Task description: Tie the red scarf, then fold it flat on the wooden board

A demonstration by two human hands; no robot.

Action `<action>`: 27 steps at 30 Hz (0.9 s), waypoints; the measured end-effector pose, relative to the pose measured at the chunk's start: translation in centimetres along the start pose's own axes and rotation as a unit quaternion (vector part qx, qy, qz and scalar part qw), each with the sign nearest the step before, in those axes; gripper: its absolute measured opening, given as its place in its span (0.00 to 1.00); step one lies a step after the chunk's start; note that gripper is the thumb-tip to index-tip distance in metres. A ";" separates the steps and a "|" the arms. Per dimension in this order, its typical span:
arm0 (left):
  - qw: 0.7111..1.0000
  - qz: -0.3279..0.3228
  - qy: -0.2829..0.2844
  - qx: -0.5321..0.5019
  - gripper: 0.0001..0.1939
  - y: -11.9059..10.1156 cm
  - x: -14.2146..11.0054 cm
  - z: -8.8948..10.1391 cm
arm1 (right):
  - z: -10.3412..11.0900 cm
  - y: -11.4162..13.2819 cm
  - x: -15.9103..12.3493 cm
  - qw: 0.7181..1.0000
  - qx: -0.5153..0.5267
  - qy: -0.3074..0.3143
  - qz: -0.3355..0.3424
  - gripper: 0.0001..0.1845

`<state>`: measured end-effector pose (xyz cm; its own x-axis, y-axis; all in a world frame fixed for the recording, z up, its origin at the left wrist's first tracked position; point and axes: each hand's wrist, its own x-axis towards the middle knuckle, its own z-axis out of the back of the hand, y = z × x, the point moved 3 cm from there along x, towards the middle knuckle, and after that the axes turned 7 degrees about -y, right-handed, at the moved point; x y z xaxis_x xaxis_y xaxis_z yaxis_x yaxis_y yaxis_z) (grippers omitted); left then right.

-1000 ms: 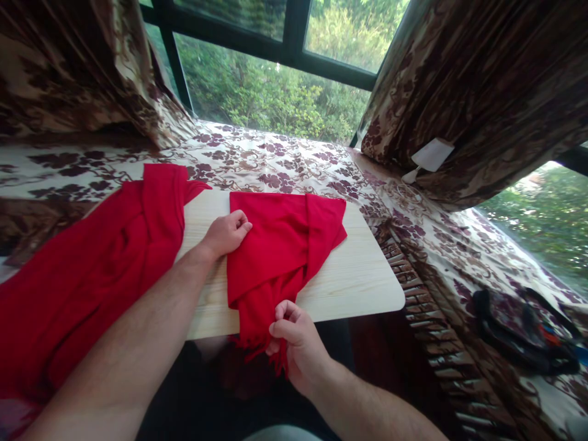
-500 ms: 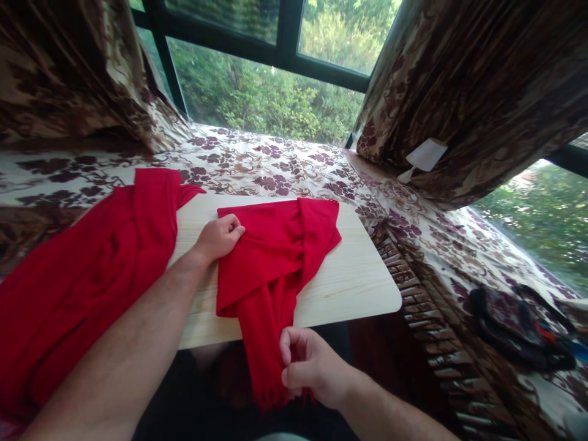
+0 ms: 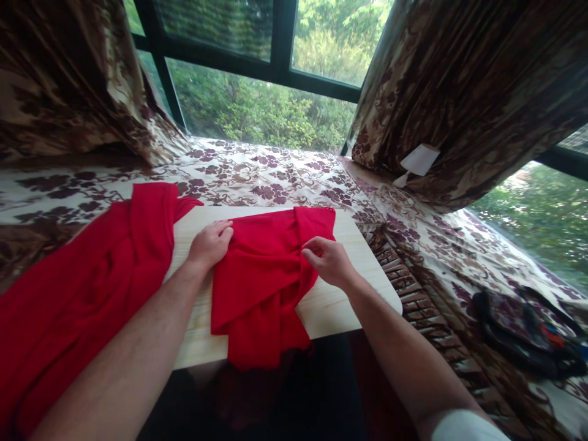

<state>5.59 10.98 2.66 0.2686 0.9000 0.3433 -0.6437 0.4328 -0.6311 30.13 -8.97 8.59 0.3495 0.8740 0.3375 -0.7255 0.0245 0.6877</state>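
A red scarf (image 3: 261, 282) lies partly folded on a pale wooden board (image 3: 342, 294), its lower end hanging over the board's near edge. My left hand (image 3: 210, 243) rests on the scarf's left edge with fingers curled, pressing it down. At the scarf's right side, my right hand (image 3: 328, 260) pinches a fold of the cloth between thumb and fingers. A second, larger red cloth (image 3: 82, 288) is spread to the left, overlapping the board's left end.
The board sits on a floral brown-and-cream cover (image 3: 266, 174) below a dark-framed window (image 3: 275, 49). Patterned curtains (image 3: 459, 92) hang on both sides. A dark bag (image 3: 519, 334) lies at the right. A white tag (image 3: 416, 162) hangs from the right curtain.
My right hand has come up from the scarf's fringed end below the board edge to the scarf's right side on the board, carrying the hanging end up. The left hand stayed in place.
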 end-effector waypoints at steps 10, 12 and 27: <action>0.978 0.043 0.069 0.191 0.16 0.0 5.6 -0.8 | -1.3 -8.0 2.9 0.972 -0.081 -0.217 -0.047 0.10; 0.976 0.041 0.040 0.211 0.14 -0.5 6.4 -0.7 | -1.6 -8.6 2.9 0.975 -0.081 -0.195 -0.072 0.10; 0.985 -0.005 0.153 0.077 0.18 -3.6 -1.9 2.2 | -1.6 -8.2 2.9 0.978 -0.114 -0.159 -0.073 0.13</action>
<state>5.87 7.62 5.82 0.4639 0.8793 0.1079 -0.7343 0.4498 -0.5085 36.17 -5.86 2.92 0.6000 0.6586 0.4542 -0.7547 0.2776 0.5944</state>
